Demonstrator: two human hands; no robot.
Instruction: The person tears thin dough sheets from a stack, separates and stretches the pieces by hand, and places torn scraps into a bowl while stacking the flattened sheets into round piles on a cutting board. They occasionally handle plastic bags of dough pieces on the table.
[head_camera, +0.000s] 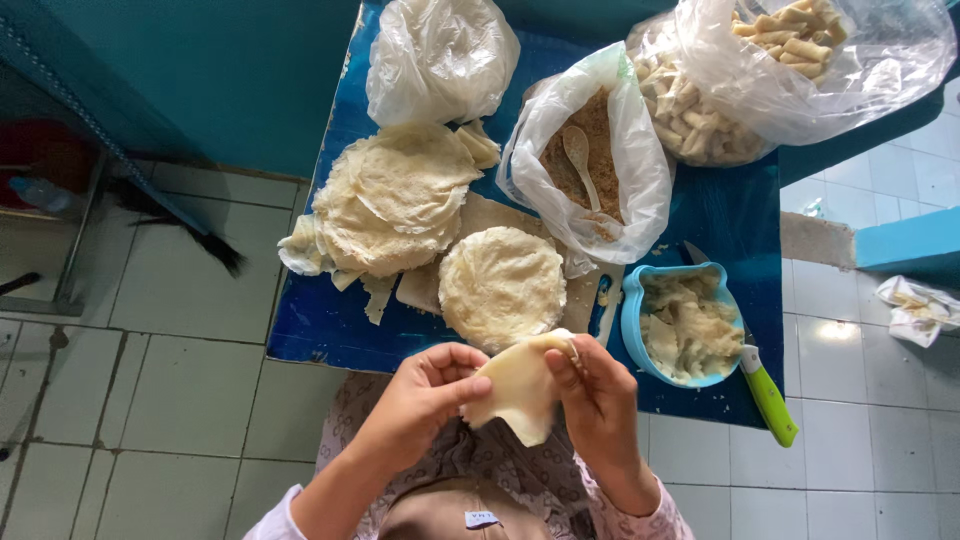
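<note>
Both hands raised over the lap, just off the counter's (330, 330) near edge. Left hand (425, 385) pinching one side of a wrapper (515, 390), right hand (595, 385) curled round the other, thumb on top. Wrapper pale, thin, folded to a cone, point down. Round wrapper stack (500, 285) by the near edge; blue bowl (632, 310) of scraps toward the right corner.

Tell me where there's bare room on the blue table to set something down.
Bare blue table shows at the near left corner below the big wrapper stack, and right of the blue bowl by the knife. Elsewhere it's crowded.
</note>
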